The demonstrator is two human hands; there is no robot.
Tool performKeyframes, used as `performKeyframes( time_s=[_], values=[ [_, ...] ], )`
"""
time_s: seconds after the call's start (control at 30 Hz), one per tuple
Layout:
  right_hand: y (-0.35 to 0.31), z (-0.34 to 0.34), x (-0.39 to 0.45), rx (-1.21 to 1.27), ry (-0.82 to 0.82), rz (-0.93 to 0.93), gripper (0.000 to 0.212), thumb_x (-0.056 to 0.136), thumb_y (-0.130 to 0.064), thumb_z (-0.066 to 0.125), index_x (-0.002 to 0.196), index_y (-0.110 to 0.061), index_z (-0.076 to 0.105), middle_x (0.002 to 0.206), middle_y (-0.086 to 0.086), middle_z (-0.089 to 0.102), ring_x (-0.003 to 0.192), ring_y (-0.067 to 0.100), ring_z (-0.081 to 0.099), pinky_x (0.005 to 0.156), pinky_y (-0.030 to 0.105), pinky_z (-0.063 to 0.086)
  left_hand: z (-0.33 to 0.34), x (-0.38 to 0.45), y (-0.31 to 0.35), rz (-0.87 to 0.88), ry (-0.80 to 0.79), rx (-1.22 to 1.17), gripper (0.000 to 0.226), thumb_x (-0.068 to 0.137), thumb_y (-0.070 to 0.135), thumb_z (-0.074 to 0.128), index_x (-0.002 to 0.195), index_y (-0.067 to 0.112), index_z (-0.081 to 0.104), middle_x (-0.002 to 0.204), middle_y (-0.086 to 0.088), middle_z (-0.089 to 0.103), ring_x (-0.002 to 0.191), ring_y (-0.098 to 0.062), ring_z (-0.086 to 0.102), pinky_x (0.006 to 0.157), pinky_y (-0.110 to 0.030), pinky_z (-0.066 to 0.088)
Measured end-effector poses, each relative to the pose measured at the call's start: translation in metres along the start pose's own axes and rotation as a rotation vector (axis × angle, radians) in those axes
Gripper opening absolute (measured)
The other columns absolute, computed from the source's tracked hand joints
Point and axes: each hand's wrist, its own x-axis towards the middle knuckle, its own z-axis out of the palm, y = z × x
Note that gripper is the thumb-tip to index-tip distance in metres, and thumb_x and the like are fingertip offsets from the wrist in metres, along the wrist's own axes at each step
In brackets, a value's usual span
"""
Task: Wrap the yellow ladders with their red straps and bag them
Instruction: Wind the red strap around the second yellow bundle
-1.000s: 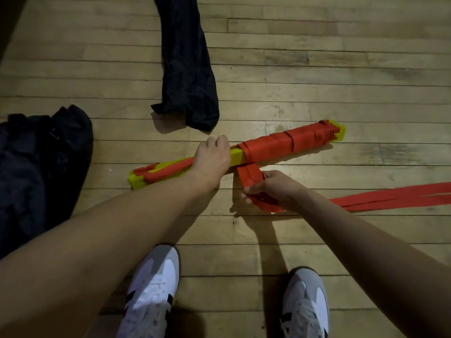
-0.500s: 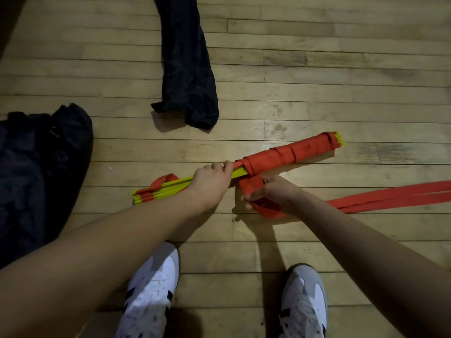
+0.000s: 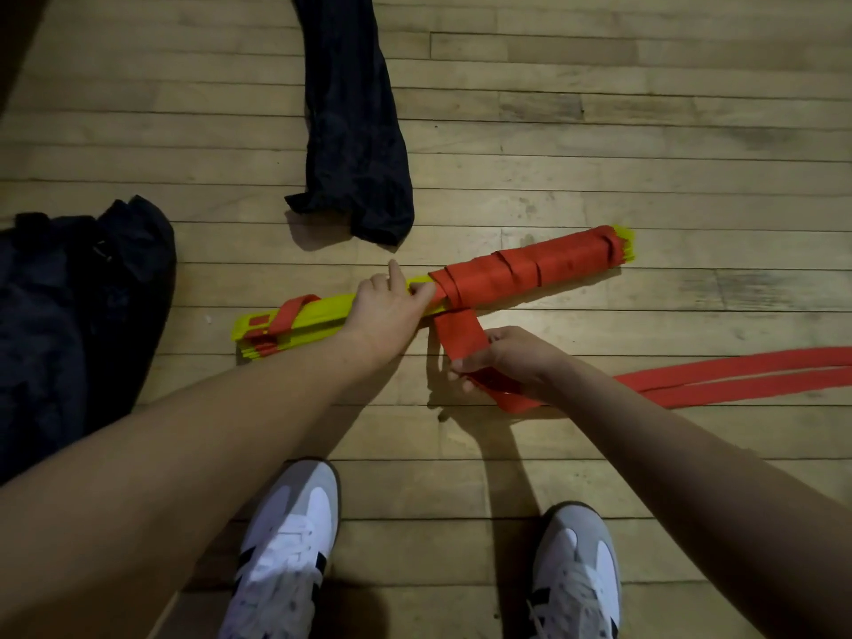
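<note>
A bundle of flat yellow ladder rungs (image 3: 322,311) lies on the wooden floor, slanting up to the right. Its right half is wound in red strap (image 3: 530,269). My left hand (image 3: 392,311) holds the bundle at its middle, next to the last winding, with one finger sticking up. My right hand (image 3: 502,357) pinches the loose red strap just below the bundle. The rest of the strap (image 3: 737,375) trails off to the right along the floor. A narrow black bag (image 3: 350,131) lies flat beyond the bundle.
A larger dark bag (image 3: 69,315) sits crumpled at the left edge. My two white and grey shoes (image 3: 290,546) stand on the floorboards near the bottom of the view.
The bundle rolled over: it stood on edge half a second ago and lies with its flat face up now. The strap has come round to the near side, held by my right hand.
</note>
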Motion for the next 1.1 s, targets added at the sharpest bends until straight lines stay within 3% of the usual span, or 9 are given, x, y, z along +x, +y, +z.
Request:
performKeyframes(
  time_s=[0.07, 0.23, 0.4, 0.53, 0.77, 0.83, 0.97, 1.03, 1.1],
  values=[
    [0.002, 0.001, 0.002, 0.027, 0.03, -0.012, 0.009, 0.085, 0.007, 0.061, 0.092, 0.001, 0.06, 0.076, 0.012, 0.069, 0.056, 0.017, 0.061, 0.055, 0.02, 0.051, 0.008, -0.007, 0.005, 0.037, -0.002, -0.025, 0.035, 0.1, 0.033, 0.038, 0.128, 0.014, 0.029, 0.149, -0.034, 0.019, 0.12, -0.045, 0.044, 0.095, -0.048, 0.038],
    [0.008, 0.001, 0.002, 0.077, 0.123, -0.024, 0.012, 0.086, 0.008, 0.058, 0.084, -0.004, 0.06, 0.07, 0.009, 0.068, 0.047, 0.012, 0.059, 0.053, 0.021, 0.045, 0.011, -0.025, 0.01, 0.078, 0.032, -0.045, 0.04, 0.093, 0.015, 0.041, 0.13, 0.013, 0.027, 0.136, -0.023, 0.035, 0.113, -0.04, 0.046, 0.095, -0.045, 0.036],
    [0.009, 0.005, -0.003, 0.069, 0.111, -0.022, 0.012, 0.086, 0.009, 0.057, 0.083, -0.002, 0.059, 0.072, 0.011, 0.067, 0.046, 0.011, 0.058, 0.047, 0.017, 0.044, 0.001, -0.021, 0.01, -0.052, 0.024, -0.222, 0.064, 0.087, 0.007, 0.058, 0.141, 0.009, 0.025, 0.127, -0.013, 0.047, 0.113, -0.033, 0.048, 0.09, -0.038, 0.041],
    [0.01, -0.001, -0.004, 0.022, 0.104, 0.013, 0.007, 0.089, 0.004, 0.058, 0.092, -0.002, 0.06, 0.074, 0.008, 0.071, 0.051, 0.011, 0.062, 0.05, 0.019, 0.048, -0.004, -0.015, 0.013, -0.09, 0.047, -0.203, 0.064, 0.085, 0.014, 0.067, 0.137, 0.007, 0.032, 0.127, -0.011, 0.044, 0.114, -0.029, 0.046, 0.091, -0.036, 0.04],
    [0.002, -0.008, 0.0, 0.061, -0.033, 0.037, 0.01, 0.091, 0.004, 0.055, 0.098, -0.002, 0.058, 0.082, 0.012, 0.07, 0.063, 0.017, 0.066, 0.059, 0.025, 0.053, -0.008, -0.008, 0.012, -0.051, 0.111, -0.028, 0.042, 0.091, 0.011, 0.051, 0.132, 0.006, 0.041, 0.123, -0.011, 0.042, 0.113, -0.027, 0.042, 0.093, -0.033, 0.037],
    [0.003, -0.008, 0.0, 0.129, -0.112, 0.063, 0.012, 0.091, 0.005, 0.053, 0.101, 0.001, 0.057, 0.083, 0.014, 0.068, 0.065, 0.018, 0.067, 0.058, 0.026, 0.055, -0.003, -0.015, 0.012, -0.014, 0.139, -0.024, 0.038, 0.094, 0.018, 0.048, 0.13, 0.007, 0.042, 0.124, -0.01, 0.041, 0.113, -0.027, 0.042, 0.092, -0.034, 0.036],
    [0.006, -0.01, -0.002, 0.16, -0.167, 0.132, 0.009, 0.092, 0.003, 0.053, 0.097, 0.004, 0.061, 0.075, 0.016, 0.066, 0.059, 0.021, 0.065, 0.056, 0.028, 0.055, 0.01, -0.03, 0.01, 0.117, 0.165, -0.009, 0.051, 0.096, 0.037, 0.041, 0.134, 0.003, 0.036, 0.138, -0.017, 0.032, 0.12, -0.032, 0.037, 0.1, -0.039, 0.032],
    [0.008, -0.01, -0.001, 0.16, -0.159, 0.14, 0.01, 0.092, 0.002, 0.054, 0.095, 0.005, 0.063, 0.076, 0.017, 0.066, 0.06, 0.022, 0.064, 0.057, 0.029, 0.056, 0.011, -0.033, 0.009, 0.121, 0.148, -0.064, 0.049, 0.096, 0.034, 0.041, 0.133, 0.003, 0.035, 0.142, -0.021, 0.029, 0.123, -0.035, 0.037, 0.104, -0.041, 0.03],
    [0.01, -0.009, -0.001, 0.167, -0.146, 0.141, 0.011, 0.091, 0.002, 0.055, 0.096, 0.006, 0.064, 0.076, 0.018, 0.066, 0.062, 0.023, 0.065, 0.06, 0.03, 0.057, 0.01, -0.032, 0.012, 0.115, 0.111, -0.071, 0.043, 0.095, 0.024, 0.043, 0.132, 0.004, 0.033, 0.139, -0.021, 0.034, 0.117, -0.034, 0.047, 0.097, -0.04, 0.038]
  ],
)
